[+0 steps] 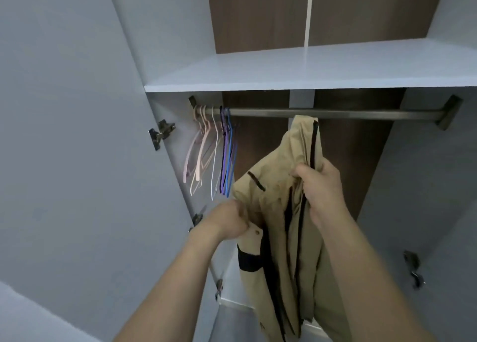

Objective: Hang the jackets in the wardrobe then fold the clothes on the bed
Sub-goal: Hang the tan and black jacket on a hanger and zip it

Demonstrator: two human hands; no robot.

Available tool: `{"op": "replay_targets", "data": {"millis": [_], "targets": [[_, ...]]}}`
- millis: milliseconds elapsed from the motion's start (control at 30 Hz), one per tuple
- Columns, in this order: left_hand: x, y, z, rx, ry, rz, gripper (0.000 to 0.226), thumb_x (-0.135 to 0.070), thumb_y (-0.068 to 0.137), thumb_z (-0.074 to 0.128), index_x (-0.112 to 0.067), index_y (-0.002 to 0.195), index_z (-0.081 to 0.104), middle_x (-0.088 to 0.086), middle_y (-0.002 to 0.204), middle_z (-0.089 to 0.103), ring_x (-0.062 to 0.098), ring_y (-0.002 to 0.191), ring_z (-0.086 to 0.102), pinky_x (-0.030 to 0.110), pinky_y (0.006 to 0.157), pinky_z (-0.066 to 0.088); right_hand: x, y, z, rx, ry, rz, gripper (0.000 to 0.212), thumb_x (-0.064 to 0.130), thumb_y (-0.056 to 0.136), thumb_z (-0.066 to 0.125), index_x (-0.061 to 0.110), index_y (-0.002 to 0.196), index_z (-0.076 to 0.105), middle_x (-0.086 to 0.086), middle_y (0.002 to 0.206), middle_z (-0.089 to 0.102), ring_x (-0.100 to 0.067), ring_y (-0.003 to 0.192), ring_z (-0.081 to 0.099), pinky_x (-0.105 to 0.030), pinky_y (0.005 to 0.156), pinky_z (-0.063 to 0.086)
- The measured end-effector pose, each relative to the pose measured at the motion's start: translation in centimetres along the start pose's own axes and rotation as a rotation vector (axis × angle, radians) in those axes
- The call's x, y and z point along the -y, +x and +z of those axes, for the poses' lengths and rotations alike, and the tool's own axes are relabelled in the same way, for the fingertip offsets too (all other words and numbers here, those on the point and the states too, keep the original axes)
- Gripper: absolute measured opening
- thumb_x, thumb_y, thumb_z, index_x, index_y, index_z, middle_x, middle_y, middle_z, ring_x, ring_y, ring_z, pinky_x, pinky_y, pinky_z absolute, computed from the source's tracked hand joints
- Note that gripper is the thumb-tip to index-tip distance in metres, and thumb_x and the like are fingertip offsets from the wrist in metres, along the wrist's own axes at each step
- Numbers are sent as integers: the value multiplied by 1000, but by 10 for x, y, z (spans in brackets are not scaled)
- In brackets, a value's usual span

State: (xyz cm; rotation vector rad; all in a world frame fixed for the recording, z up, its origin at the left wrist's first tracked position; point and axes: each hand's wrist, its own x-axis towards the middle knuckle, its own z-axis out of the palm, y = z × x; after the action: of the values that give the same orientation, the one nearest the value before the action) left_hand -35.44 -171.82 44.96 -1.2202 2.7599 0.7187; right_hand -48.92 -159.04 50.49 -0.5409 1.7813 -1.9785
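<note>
A tan jacket with black zip trim hangs in front of the open wardrobe, its collar reaching up to the metal rail. My right hand grips the jacket's front edge by the zip. My left hand grips the fabric at the jacket's left shoulder and sleeve. Whether a hanger is inside the jacket is hidden by the cloth. Several empty hangers, pink, white, purple and blue, are bunched at the rail's left end.
A white shelf runs just above the rail. The left wardrobe door stands open, with hinges on its inner edge. Another hinge sits low on the right. The rail's right half is bare.
</note>
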Motion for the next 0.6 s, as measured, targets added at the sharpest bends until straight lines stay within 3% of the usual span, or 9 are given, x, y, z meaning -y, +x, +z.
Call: {"op": "replay_targets", "data": {"millis": [133,233,367,467,600], "targets": [[-3,67,-36,-273,-140,-38,21,-9,84,52,-9,100,64,13,105,67,32,95,64,29,75,48,2,33,11,33,-169,-29,22,12,80,61,33,74,62,11,71,68,-7,73,63,-31,71,54],[0,119,-53,-297,-103,-99,25,-12,87,54,-2,109,61,20,112,65,36,102,63,32,73,46,0,51,11,13,-277,-58,16,19,85,60,33,78,61,7,78,68,-11,77,65,-31,70,54],[9,162,-50,-293,-70,-225,36,-22,91,56,-4,123,54,19,117,62,36,108,60,39,86,51,3,72,0,8,-422,-111,10,25,90,57,33,91,61,6,84,67,-10,78,64,-25,60,47],[15,183,-42,-377,-44,-278,33,-19,92,54,-8,123,56,16,116,64,35,107,62,39,84,51,5,83,-1,21,-511,-161,9,26,92,55,31,87,60,5,79,66,-9,72,63,-24,56,45],[16,207,-36,-359,-97,-284,29,-15,94,51,-5,120,57,19,118,63,38,109,61,44,91,52,1,94,5,30,-627,-190,11,23,93,52,26,92,63,4,81,66,-10,73,63,-27,61,51]]}}
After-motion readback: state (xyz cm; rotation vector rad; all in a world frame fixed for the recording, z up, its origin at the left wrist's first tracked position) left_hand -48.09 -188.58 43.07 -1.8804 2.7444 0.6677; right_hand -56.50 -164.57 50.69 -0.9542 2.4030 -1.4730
